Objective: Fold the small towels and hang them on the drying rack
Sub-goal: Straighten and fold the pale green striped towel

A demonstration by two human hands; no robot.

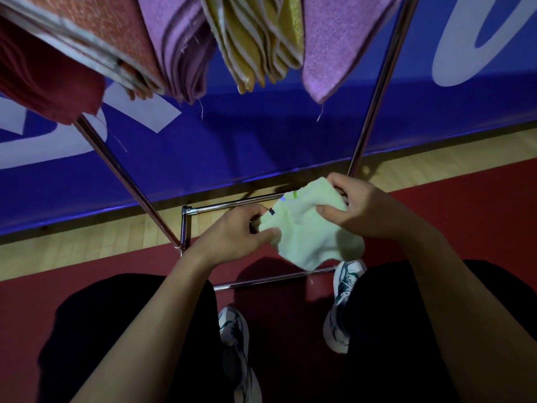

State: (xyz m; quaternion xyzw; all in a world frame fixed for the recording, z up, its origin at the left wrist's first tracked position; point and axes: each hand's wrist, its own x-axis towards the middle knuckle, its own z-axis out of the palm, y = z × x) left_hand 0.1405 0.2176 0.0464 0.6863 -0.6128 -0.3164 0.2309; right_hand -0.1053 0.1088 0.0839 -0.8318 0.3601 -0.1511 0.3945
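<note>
A small pale green towel (pixel 308 231) hangs crumpled between both hands at the middle of the head view. My left hand (pixel 235 232) pinches its left edge with thumb and curled fingers. My right hand (pixel 360 207) grips its upper right part. Above, the drying rack (pixel 377 82) carries several folded towels: a dark red one (pixel 43 80), an orange one (pixel 116 33), a purple one (pixel 180 48), a yellow one (pixel 255 39) and another purple one (pixel 334 45). The rail they hang on is hidden by them.
The rack's chrome legs slant down to a base frame (pixel 186 225) on the floor just in front of my shoes (pixel 343 301). A blue banner (pixel 261 141) stands behind the rack. The floor is red matting (pixel 465 216) beside a wooden strip.
</note>
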